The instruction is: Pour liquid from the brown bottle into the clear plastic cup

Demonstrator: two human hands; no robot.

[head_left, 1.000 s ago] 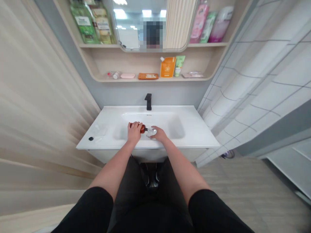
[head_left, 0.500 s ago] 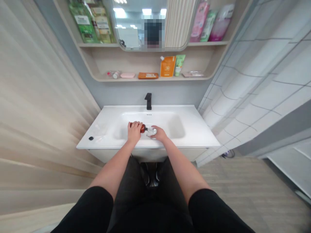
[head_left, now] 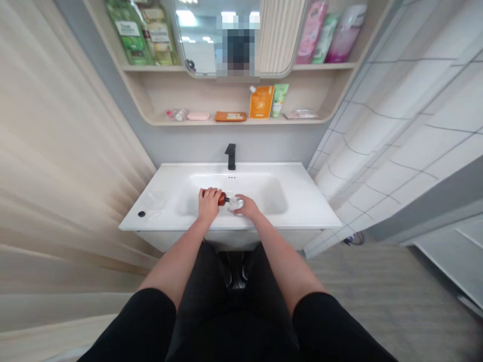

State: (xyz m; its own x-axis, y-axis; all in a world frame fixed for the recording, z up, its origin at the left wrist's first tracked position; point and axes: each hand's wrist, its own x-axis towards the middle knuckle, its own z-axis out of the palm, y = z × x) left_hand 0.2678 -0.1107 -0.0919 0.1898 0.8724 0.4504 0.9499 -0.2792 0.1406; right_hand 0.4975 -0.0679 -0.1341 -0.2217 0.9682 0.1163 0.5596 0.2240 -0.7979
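Note:
Over the white sink (head_left: 260,188), my left hand (head_left: 209,203) is wrapped around an amber bottle (head_left: 222,199). The bottle lies tipped nearly level, its dark neck pointing right. Facing that neck is a small clear container (head_left: 236,203), which my right hand (head_left: 247,206) grips from the right side. The neck meets or nearly meets the container's mouth; I cannot tell whether they touch. Whether liquid is flowing is too small to make out. Far to the left on the counter sits a small black cap (head_left: 141,214).
A black faucet (head_left: 231,157) stands behind the sink. Above it, a shelf (head_left: 177,122) holds an orange pouch (head_left: 261,102), a green tube (head_left: 279,100) and a pink bar (head_left: 198,116). Something clear and flat (head_left: 154,199) lies near the cap. Curtains (head_left: 56,141) hang at the left.
The view has shifted very slightly. Both hands, the amber bottle and the clear container keep the same places over the sink.

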